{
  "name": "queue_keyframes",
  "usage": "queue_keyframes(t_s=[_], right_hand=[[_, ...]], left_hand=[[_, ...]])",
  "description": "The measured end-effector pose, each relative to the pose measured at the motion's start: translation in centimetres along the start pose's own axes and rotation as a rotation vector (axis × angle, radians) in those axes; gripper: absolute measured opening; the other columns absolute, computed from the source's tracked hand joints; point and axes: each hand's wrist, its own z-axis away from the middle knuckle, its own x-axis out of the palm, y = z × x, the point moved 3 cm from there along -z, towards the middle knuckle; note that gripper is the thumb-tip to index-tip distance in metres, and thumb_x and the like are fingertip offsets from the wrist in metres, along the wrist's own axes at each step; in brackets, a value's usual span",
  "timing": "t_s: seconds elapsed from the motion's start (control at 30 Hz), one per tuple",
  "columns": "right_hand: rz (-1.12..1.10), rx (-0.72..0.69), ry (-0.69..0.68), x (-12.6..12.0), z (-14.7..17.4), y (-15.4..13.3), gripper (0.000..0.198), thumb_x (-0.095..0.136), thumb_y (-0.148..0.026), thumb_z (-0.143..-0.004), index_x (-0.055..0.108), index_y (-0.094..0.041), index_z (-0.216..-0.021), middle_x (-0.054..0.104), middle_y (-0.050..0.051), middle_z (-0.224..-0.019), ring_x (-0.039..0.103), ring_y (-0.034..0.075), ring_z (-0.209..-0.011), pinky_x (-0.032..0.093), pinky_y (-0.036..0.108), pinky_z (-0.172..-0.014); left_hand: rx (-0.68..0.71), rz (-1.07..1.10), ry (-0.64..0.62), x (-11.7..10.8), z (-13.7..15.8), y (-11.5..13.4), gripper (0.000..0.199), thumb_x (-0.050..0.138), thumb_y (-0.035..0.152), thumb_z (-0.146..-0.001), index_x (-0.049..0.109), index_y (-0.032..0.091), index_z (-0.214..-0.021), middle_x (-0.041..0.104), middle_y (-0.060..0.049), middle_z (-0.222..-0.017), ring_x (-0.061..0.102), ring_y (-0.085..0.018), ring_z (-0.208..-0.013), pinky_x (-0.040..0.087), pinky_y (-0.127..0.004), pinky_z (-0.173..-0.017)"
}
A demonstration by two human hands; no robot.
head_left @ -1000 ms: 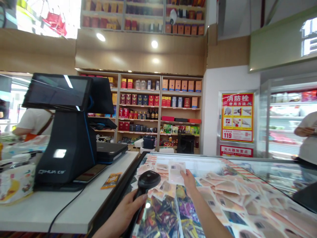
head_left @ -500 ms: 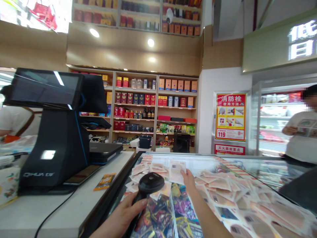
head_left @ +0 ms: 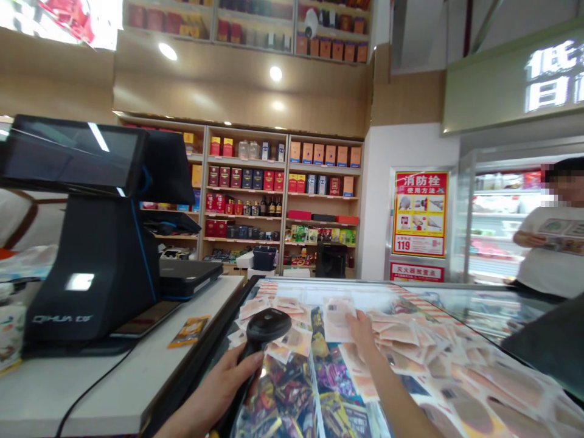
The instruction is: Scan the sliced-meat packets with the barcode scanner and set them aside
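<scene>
My left hand [head_left: 228,380] is wrapped round the handle of a black barcode scanner [head_left: 268,325], whose head leans over the glass-topped case. Between the fingers of my right hand [head_left: 362,334] is the edge of a flat pale packet [head_left: 336,325] with a barcode near its top. This packet is just right of the scanner head, apart from it. Many similar flat packets [head_left: 474,371] lie spread to the right of my right hand, and more pale packets [head_left: 289,345] lie behind the scanner. Below both hands are colourful wrapped snacks [head_left: 285,389].
At left a black cash register [head_left: 95,267] stands on a white counter [head_left: 104,389], with a small orange packet [head_left: 189,331] and a cable. Shelves of boxes and bottles [head_left: 246,176] line the back wall. A person in a white shirt [head_left: 552,243] stands at the right.
My right hand has moved a little to the right with the packet, away from the scanner. The scanner in my left hand has shifted slightly left. The view has turned slightly.
</scene>
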Motion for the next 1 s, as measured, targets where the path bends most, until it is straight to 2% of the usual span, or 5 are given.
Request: queue_keyframes(t_s=[0.27,0.43,0.7,0.8,1.0], right_hand=[[0.571,0.101,0.029,-5.4,1.5,1.6,0.043,0.035,-0.034,-0.07,0.048,-0.017,-0.108,0.061,0.009,-0.094,0.054,0.023,-0.089,0.037,0.031,-0.072],[0.81,0.034,0.099,-5.9,3.2,2.0,0.041,0.037,-0.034,-0.072,0.048,-0.018,-0.108,0.06,0.009,-0.092,0.051,0.024,-0.092,0.033,0.037,-0.075],[0.936,-0.031,0.168,-6.4,3.5,1.8,0.036,0.042,-0.028,-0.071,0.05,-0.019,-0.105,0.053,0.01,-0.102,0.044,0.027,-0.097,0.033,0.041,-0.074],[0.877,-0.12,0.111,-4.5,3.3,-0.5,0.031,0.041,-0.028,-0.072,0.053,-0.019,-0.099,0.054,0.009,-0.102,0.045,0.025,-0.097,0.032,0.04,-0.077],[0.641,-0.238,-0.388,5.2,3.9,-4.4,0.036,0.041,-0.04,-0.071,0.056,-0.019,-0.096,0.059,0.007,-0.099,0.05,0.021,-0.095,0.035,0.032,-0.078]], left_hand=[[-0.103,0.002,0.085,-0.6,0.6,-0.4,0.029,0.051,0.045,-0.066,0.045,0.017,-0.059,0.041,0.007,-0.045,0.037,-0.007,-0.044,0.032,-0.018,-0.046],[-0.091,-0.011,0.07,-0.7,0.5,-0.8,0.028,0.049,0.044,-0.068,0.045,0.016,-0.063,0.041,0.007,-0.047,0.036,-0.006,-0.043,0.03,-0.018,-0.043],[-0.096,0.014,0.101,-1.9,0.9,-1.2,0.029,0.05,0.044,-0.067,0.045,0.017,-0.06,0.042,0.006,-0.046,0.037,-0.006,-0.042,0.029,-0.018,-0.041],[-0.105,0.002,0.128,-2.9,0.9,-1.9,0.031,0.049,0.047,-0.067,0.044,0.017,-0.058,0.041,0.007,-0.043,0.035,-0.006,-0.04,0.028,-0.017,-0.039],[-0.105,0.018,0.136,-4.2,1.0,-3.0,0.035,0.05,0.051,-0.064,0.044,0.017,-0.058,0.041,0.006,-0.043,0.034,-0.006,-0.04,0.028,-0.017,-0.04]])
